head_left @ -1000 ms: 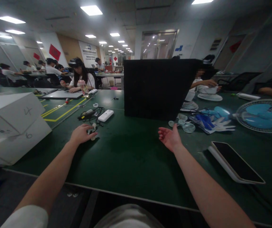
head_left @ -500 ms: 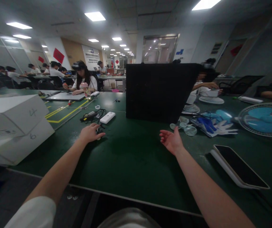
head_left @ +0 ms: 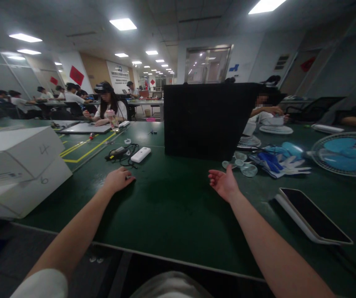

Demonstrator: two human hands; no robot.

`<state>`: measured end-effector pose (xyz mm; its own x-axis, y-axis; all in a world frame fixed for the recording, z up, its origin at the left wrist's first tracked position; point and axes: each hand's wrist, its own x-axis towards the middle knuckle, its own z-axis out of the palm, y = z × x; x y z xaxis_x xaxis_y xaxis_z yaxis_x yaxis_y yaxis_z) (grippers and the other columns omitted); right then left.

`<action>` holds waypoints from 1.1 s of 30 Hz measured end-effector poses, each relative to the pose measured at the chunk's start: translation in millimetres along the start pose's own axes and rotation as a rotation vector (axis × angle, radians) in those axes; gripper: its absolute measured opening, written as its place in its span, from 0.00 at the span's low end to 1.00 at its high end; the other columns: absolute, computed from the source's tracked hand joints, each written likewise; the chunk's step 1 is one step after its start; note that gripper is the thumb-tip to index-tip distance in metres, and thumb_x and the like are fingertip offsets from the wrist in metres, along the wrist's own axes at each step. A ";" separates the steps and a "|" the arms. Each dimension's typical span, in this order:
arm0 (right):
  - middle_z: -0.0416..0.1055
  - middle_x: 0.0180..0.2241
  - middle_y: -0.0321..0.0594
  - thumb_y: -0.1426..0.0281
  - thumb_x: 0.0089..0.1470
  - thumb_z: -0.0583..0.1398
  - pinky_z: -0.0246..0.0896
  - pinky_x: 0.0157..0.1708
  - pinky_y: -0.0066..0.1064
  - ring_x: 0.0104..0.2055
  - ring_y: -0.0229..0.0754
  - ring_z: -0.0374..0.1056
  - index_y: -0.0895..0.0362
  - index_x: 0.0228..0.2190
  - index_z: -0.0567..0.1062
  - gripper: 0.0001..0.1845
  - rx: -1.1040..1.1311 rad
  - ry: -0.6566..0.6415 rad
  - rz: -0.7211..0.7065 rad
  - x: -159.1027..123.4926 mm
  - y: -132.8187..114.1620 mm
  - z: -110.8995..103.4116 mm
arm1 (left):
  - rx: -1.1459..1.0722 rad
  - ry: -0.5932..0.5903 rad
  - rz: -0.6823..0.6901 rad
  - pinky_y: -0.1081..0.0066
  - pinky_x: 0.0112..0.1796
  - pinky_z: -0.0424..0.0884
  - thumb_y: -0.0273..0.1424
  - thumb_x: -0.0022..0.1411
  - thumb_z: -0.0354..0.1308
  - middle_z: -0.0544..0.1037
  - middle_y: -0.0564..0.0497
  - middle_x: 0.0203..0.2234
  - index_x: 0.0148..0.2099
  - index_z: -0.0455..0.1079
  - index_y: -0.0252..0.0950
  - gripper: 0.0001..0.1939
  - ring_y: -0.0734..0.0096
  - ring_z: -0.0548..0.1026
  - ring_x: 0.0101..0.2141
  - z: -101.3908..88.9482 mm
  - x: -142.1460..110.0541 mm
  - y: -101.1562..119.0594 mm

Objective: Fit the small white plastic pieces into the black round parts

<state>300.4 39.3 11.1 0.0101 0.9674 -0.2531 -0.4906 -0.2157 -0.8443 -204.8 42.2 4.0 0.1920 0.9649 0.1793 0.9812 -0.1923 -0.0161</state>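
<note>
My left hand [head_left: 119, 181] rests low over the green tabletop [head_left: 165, 207], its fingers curled in. A small greyish bit shows between thumb and fingers, too small to name. Just beyond it lie a tangle of black cables [head_left: 122, 153] and a white rectangular device [head_left: 141, 155]. My right hand [head_left: 225, 183] holds nothing, palm turned inward and fingers loosely spread. Close to its fingertips are clear plastic cups [head_left: 246, 169], and past those a pair of blue-and-white gloves [head_left: 275, 162].
A large black box-like panel [head_left: 205, 120] stands upright ahead. White boxes [head_left: 16, 153] are stacked at the left. On the right lie a phone [head_left: 316, 215] on a white block and a fan with blue blades [head_left: 348, 153]. Co-workers sit at tables beyond.
My left hand has drawn slightly back toward me, away from the cables, and its fingers have closed. The right hand has barely moved.
</note>
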 end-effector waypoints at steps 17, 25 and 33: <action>0.74 0.23 0.45 0.41 0.64 0.41 0.63 0.22 0.31 0.22 0.40 0.67 0.57 0.33 0.76 0.39 0.031 0.052 -0.009 -3.9 -2.4 1.5 | -0.211 0.002 0.566 0.64 0.43 0.72 0.52 0.67 0.52 0.75 0.45 0.45 0.47 0.79 0.42 0.23 0.59 0.76 0.43 -14.3 33.5 297.4; 0.75 0.23 0.45 0.41 0.64 0.41 0.63 0.23 0.31 0.21 0.40 0.67 0.57 0.32 0.77 0.39 0.014 0.032 -0.011 -0.7 -0.9 1.3 | -0.199 0.045 0.570 0.61 0.41 0.74 0.55 0.66 0.51 0.74 0.44 0.49 0.48 0.79 0.44 0.25 0.57 0.77 0.43 -12.3 30.4 307.7; 0.75 0.25 0.45 0.40 0.64 0.40 0.61 0.22 0.32 0.21 0.40 0.66 0.57 0.31 0.77 0.41 -0.059 0.084 -0.039 -3.9 -0.5 5.8 | -0.638 0.239 0.425 0.56 0.53 0.73 0.49 0.63 0.61 0.66 0.44 0.63 0.63 0.69 0.45 0.29 0.54 0.72 0.56 -23.7 27.0 265.7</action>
<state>295.6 36.3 15.3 0.1021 0.9613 -0.2560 -0.4360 -0.1881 -0.8801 60.7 12.9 28.0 0.4668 0.7352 0.4915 0.6110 -0.6699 0.4219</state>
